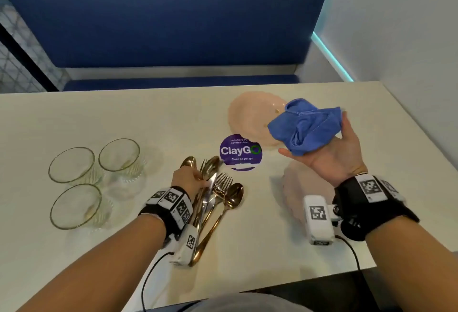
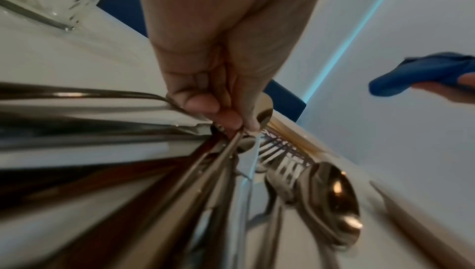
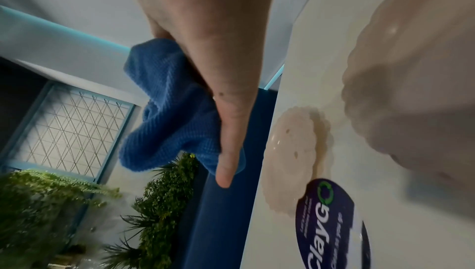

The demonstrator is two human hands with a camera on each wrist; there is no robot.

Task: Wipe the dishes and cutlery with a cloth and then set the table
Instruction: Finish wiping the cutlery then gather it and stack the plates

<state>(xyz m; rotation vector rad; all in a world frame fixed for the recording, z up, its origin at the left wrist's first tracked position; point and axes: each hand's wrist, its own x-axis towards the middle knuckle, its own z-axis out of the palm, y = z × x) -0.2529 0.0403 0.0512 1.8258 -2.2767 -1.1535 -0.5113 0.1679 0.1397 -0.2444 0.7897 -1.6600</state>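
Note:
A pile of gold-toned cutlery (image 1: 220, 195), with spoons, forks and a knife, lies on the white table (image 1: 124, 118) near its front middle. My left hand (image 1: 202, 180) reaches into the pile, and its fingertips (image 2: 231, 121) pinch one thin piece by the spoon bowls. My right hand (image 1: 313, 133) is raised palm up above the table and holds a bunched blue cloth (image 1: 304, 123), thumb stretched along it (image 3: 223, 151). One pink scalloped plate (image 1: 247, 116) lies behind the cloth. A second pink plate (image 1: 302, 187) lies beneath my right wrist.
Three clear glass bowls (image 1: 71, 164) (image 1: 119, 154) (image 1: 75, 206) stand at the table's left. A purple round sticker (image 1: 240, 151) is stuck between the cutlery and the far plate. A blue bench (image 1: 161, 26) runs behind the table, and a wall (image 1: 396, 39) stands to the right.

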